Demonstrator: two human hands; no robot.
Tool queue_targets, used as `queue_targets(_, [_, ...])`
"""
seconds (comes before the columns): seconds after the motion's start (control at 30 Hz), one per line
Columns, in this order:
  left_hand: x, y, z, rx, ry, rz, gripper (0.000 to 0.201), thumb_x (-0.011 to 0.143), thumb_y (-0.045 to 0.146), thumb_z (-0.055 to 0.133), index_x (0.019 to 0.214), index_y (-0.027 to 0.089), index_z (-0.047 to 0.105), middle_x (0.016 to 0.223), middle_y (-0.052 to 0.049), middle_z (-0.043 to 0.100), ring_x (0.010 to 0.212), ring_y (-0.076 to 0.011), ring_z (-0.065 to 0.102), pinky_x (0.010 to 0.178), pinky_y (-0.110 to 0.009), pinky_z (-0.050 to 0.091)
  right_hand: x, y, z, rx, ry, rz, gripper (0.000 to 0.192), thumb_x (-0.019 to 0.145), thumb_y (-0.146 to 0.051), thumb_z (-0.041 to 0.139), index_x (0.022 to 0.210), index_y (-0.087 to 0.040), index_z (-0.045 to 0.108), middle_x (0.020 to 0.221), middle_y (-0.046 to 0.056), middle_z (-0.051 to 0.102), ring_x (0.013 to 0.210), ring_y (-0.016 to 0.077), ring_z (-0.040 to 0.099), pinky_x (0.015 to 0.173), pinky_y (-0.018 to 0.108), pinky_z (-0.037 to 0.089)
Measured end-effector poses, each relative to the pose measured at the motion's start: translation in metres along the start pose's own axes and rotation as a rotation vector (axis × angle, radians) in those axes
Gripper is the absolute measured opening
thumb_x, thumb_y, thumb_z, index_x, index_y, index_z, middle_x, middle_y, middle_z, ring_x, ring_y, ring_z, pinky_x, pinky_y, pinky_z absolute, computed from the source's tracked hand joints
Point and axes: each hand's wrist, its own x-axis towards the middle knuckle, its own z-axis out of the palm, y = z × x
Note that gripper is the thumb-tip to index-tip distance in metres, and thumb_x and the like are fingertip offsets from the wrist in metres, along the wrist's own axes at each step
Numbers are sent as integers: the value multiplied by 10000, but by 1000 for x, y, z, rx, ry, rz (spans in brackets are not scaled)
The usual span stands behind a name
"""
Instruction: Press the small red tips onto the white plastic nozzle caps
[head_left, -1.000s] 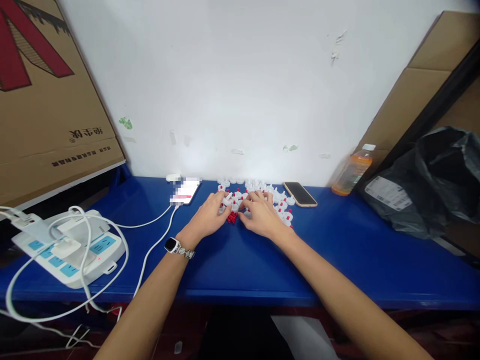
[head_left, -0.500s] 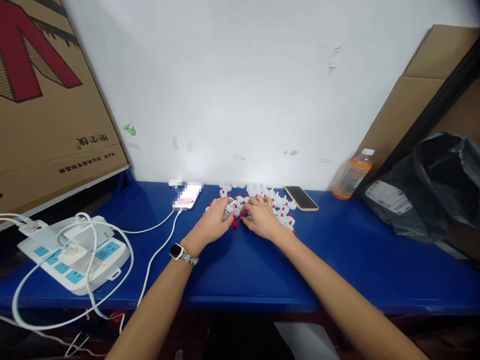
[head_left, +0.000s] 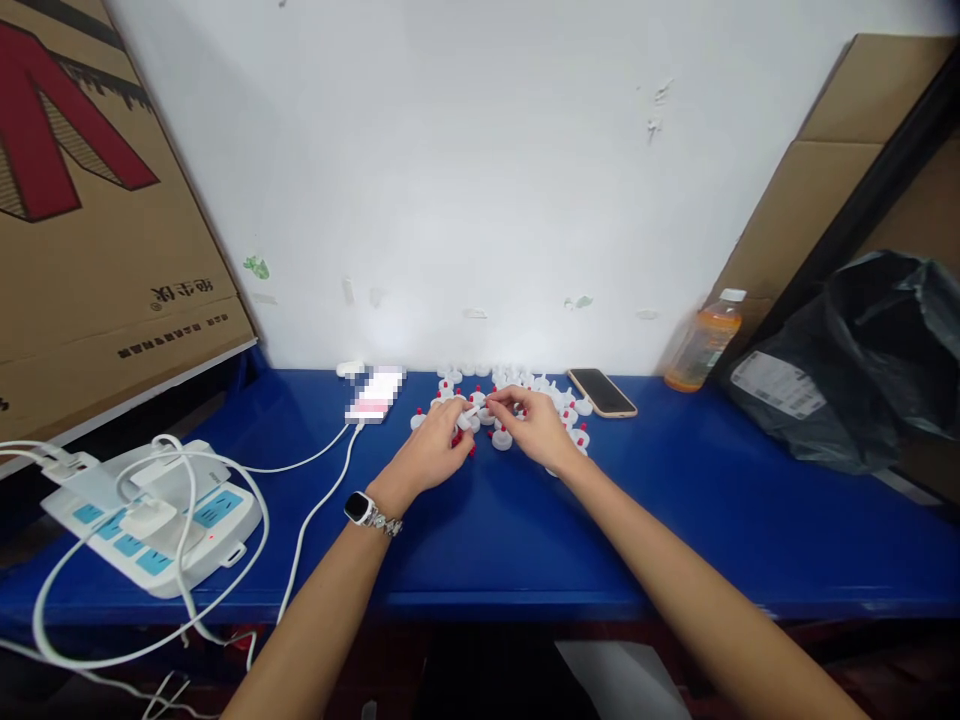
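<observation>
Because the white caps with red tips (head_left: 517, 405) are small, light, rigid plastic, each is best pinched by its rim. Left hand (head_left: 429, 455) and right hand (head_left: 536, 428) each pinch one cap over the heap, mid-tabletop (head_left: 675, 520) near the wall. Smooth blue surface; caps may skid. Phone (head_left: 601, 392) and bottle (head_left: 701, 342) stand to the right.

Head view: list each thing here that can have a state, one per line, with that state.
left hand: fingertips pinching a small white piece
right hand: fingertips at the same piece
white caps with red tips: loose, scattered on the blue table
dark phone: lying flat, screen off
white phone: flat, cable plugged in
orange drink bottle: upright, capped
power strip: chargers plugged in
black bag: slumped beside the cardboard
</observation>
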Motion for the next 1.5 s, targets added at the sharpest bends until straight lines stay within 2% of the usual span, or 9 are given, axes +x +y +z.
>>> queue_targets(0.23, [1, 1, 5, -74, -17, 48, 201, 988, 324, 416, 1122, 216, 520, 1006, -63, 602, 912, -217, 561, 829, -379, 477, -2, -6, 11, 222, 59, 63, 303, 877, -477, 624, 849, -187, 708, 782, 20, 704, 701, 150, 608, 678, 278, 472])
queue_targets(0.4, [0, 4, 4, -98, -28, 52, 195, 998, 356, 417, 1083, 210, 514, 1004, -65, 597, 910, -214, 553, 841, -381, 468, -2, -7, 18, 345, 125, 116, 352, 845, -542, 643, 805, -194, 665, 715, 15, 674, 660, 155, 607, 661, 282, 485])
queue_targets(0.63, [-2, 9, 5, -155, -39, 49, 276, 1024, 403, 365, 1156, 203, 501, 1059, -85, 595, 932, -215, 568, 857, -386, 478, -12, -17, 19, 134, 197, -5, 300, 914, -442, 584, 743, -199, 620, 692, -2, 612, 639, 140, 526, 653, 276, 452])
queue_targets(0.83, [0, 6, 8, -175, -20, 57, 314, 1030, 390, 351, 1245, 192, 467, 1148, -121, 587, 966, -220, 586, 896, -410, 486, -15, -19, 21, -146, 211, -137, 272, 970, -353, 473, 776, -208, 597, 768, 28, 624, 751, 171, 578, 748, 300, 466])
queue_targets(1.17, [-1, 10, 6, -163, 9, 129, 407, 1028, 367, 367, 1397, 200, 402, 1372, -161, 514, 1321, -249, 479, 1131, -454, 386, -17, -34, 15, -35, 169, -125, 209, 931, -345, 522, 802, -209, 615, 765, 20, 646, 725, 166, 590, 721, 300, 477])
queue_targets(1.3, [0, 6, 5, -100, 80, 47, 583, 1005, 413, 435, 1515, 205, 246, 1398, -153, 487, 1331, -268, 458, 1114, -457, 396, 5, -35, -4, 63, 49, -75, 154, 876, -336, 590, 827, -200, 641, 739, 8, 670, 667, 150, 595, 645, 279, 465])
queue_targets(1.37, [1, -1, 2, -57, 104, -18, 666, 985, 423, 476, 1542, 205, 184, 1304, -139, 535, 1250, -278, 503, 1042, -456, 446, 28, -26, -14, 7, 66, -66, 135, 869, -308, 584, 845, -193, 652, 742, 11, 683, 672, 150, 608, 641, 274, 460])
queue_targets(1.43, [2, -9, -2, -18, 122, -58, 625, 985, 404, 467, 1528, 209, 227, 1163, -106, 570, 1136, -262, 547, 972, -434, 478, 55, -9, -20, -130, 112, -60, 110, 857, -261, 578, 840, -188, 659, 769, 22, 704, 719, 158, 628, 677, 275, 465])
queue_targets(1.5, [2, -16, -5, 29, 138, -66, 488, 989, 387, 445, 1439, 211, 377, 1064, -80, 562, 1065, -247, 557, 945, -418, 481, 81, 12, -21, -267, 84, -10, 98, 838, -216, 581, 830, -176, 670, 787, 36, 715, 744, 164, 638, 704, 274, 466])
